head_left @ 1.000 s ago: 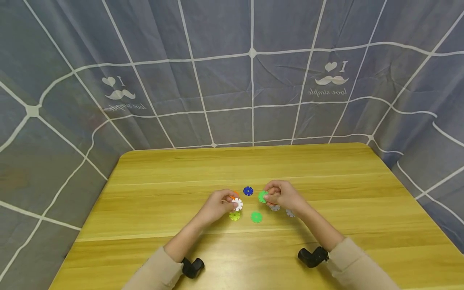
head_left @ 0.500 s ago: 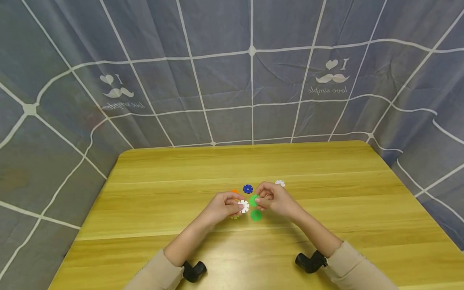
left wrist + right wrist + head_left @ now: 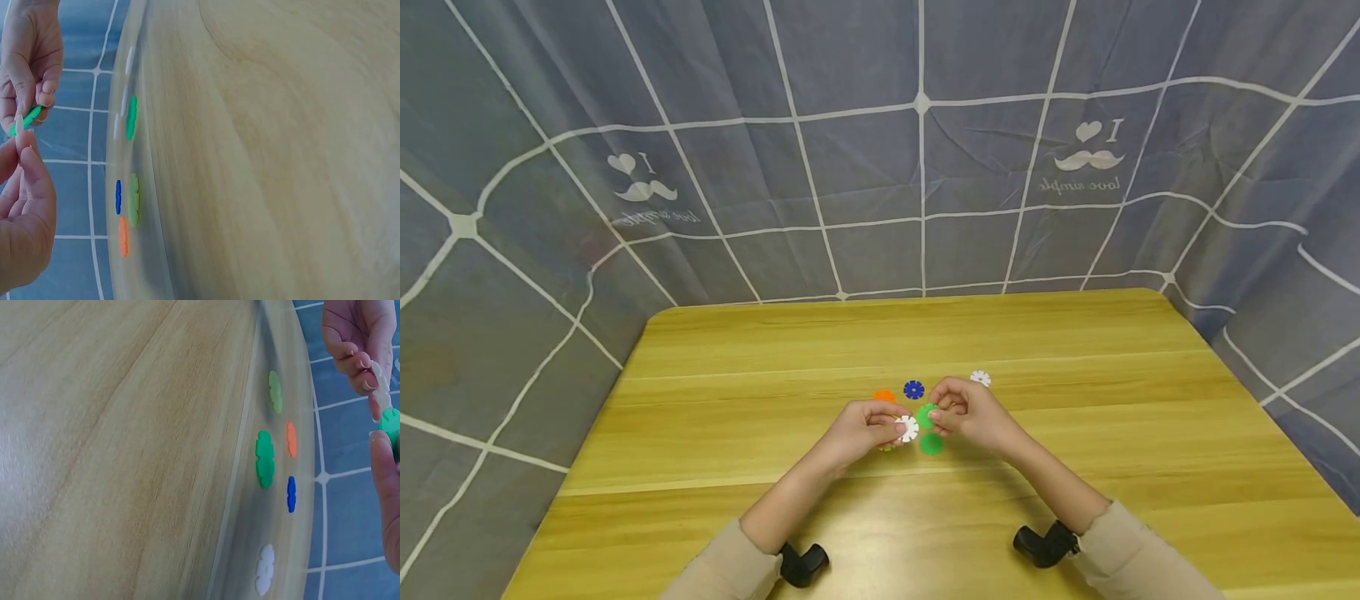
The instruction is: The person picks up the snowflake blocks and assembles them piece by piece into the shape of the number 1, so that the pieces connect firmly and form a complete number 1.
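Observation:
Between thumb and fingers my left hand (image 3: pixel 856 435) pinches a white notched plastic disc (image 3: pixel 911 429). My right hand (image 3: pixel 976 417) pinches a green notched disc (image 3: pixel 926 416) the same way. In the left wrist view the white disc (image 3: pixel 19 124) stands on edge against the tilted green disc (image 3: pixel 29 117); whether their notches interlock I cannot tell. Below the hands a second green disc (image 3: pixel 932 444) lies on the table. A yellow-green disc (image 3: pixel 275 392) is mostly hidden by the left hand in the head view. Orange (image 3: pixel 883 397) and blue discs (image 3: pixel 913 389) lie just beyond.
Beyond the right hand, a white disc (image 3: pixel 980 378) lies on the wooden table (image 3: pixel 760 350). Further white discs (image 3: pixel 124 100) show edge-on in the left wrist view. A grey-blue curtain (image 3: pixel 865 167) with white lines hangs behind the table. Black devices (image 3: pixel 803 565) sit at both wrists.
My right hand has moved left with the green disc, and my left hand slightly right with the white disc, bringing them together. A white disc beyond the right hand has come into view.

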Available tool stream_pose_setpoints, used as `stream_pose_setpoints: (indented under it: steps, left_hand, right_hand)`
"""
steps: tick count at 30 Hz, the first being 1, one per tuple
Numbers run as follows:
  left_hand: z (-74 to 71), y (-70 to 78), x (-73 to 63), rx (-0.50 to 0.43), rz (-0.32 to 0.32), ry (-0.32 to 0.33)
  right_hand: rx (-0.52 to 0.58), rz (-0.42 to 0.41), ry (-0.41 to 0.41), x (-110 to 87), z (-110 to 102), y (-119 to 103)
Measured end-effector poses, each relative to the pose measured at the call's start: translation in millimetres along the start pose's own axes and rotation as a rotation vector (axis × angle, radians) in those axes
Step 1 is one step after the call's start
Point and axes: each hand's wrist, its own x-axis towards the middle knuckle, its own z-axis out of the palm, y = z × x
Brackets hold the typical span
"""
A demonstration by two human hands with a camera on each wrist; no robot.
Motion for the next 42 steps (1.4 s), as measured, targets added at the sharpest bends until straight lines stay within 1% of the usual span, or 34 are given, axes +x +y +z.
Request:
stream_pose_setpoints:
  steps: [3, 6, 10, 15, 17, 20, 25, 28, 31, 35, 39, 42]
  left_hand:
    - [4.1, -0.7, 1.5, -0.015, -0.002, -0.009]
    - [7.0, -1.7, 1.5, -0.049, -0.009, -0.015]
    - [6.9, -3.0, 0.1, -0.077, -0.025, -0.011]
    - [6.9, -2.7, -1.4, -0.091, -0.019, -0.007]
    - [7.7, -2.3, -2.4, -0.1, -0.016, -0.001]
    - [9.2, -1.5, -3.8, -0.119, -0.028, 0.02]
    - [8.6, 0.8, -3.0, -0.136, -0.065, 0.076]
    - [7.9, 2.2, -1.8, -0.164, -0.081, 0.103]
    - [7.7, 2.3, -1.3, -0.207, -0.104, 0.111]
    - [8.5, 2.7, -2.4, -0.232, -0.13, 0.113]
    - [7.9, 7.2, -5.8, -0.231, -0.124, 0.104]
    - [7.6, 9.8, -8.7, -0.222, -0.115, 0.088]
  right_hand:
    - [-0.017, -0.012, 0.0, -3.5, -3, 1]
    - [-0.045, -0.025, 0.003, -6.7, -5, 1]
    - [-0.066, -0.045, 0.002, -8.9, -3, 0]
    - [-0.092, -0.084, -0.004, -9.8, -1, 0]
    - [-0.12, -0.111, -0.001, -10.3, -1, 1]
    - [-0.163, -0.162, 0.005, -10.9, 2, 2]
    - [-0.232, -0.291, 0.017, -8.1, 7, 6]
    - [-0.261, -0.358, 0.03, -5.6, 11, 8]
    - [-0.263, -0.391, 0.034, -4.6, 13, 8]
    - [-0.245, -0.389, 0.013, -5.4, 12, 8]
    - [-0.182, -0.371, -0.023, -5.8, 12, 7]
    - [-0.176, -0.394, -0.039, -6.1, 14, 6]
